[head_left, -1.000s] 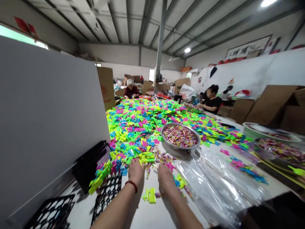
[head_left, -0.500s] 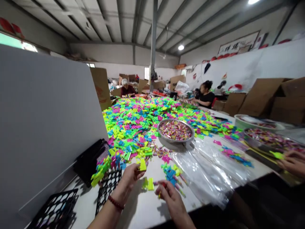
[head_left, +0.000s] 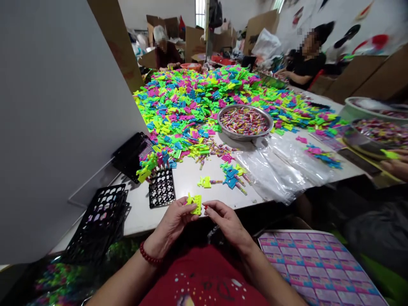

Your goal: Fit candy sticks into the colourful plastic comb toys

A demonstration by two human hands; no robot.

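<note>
My left hand [head_left: 174, 219] is closed on a flat yellow plastic piece [head_left: 196, 205] with comb-like slots, held in front of my body at the table's near edge. Beside it, my right hand [head_left: 230, 223] pinches a small thing with a red end [head_left: 206, 207]; the fingers hide most of it. On the table just beyond lies another yellow piece [head_left: 206, 182] with a patterned stick joined to it. To its right is a small heap of blue pieces [head_left: 230, 175] and yellow ones with similar sticks.
A metal bowl [head_left: 245, 135] of small patterned sticks stands before a large pile of coloured plastic pieces [head_left: 191, 102]. Clear bags [head_left: 270, 170] lie to the right. Black perforated trays [head_left: 162, 189] are at left, beside a grey panel [head_left: 63, 127]. Another person's hand [head_left: 398, 165] is far right.
The view has tipped downward. Both hands have come closer together and nearer my body, the left bringing the yellow piece along. My right hand has moved away from the yellow piece lying on the table.
</note>
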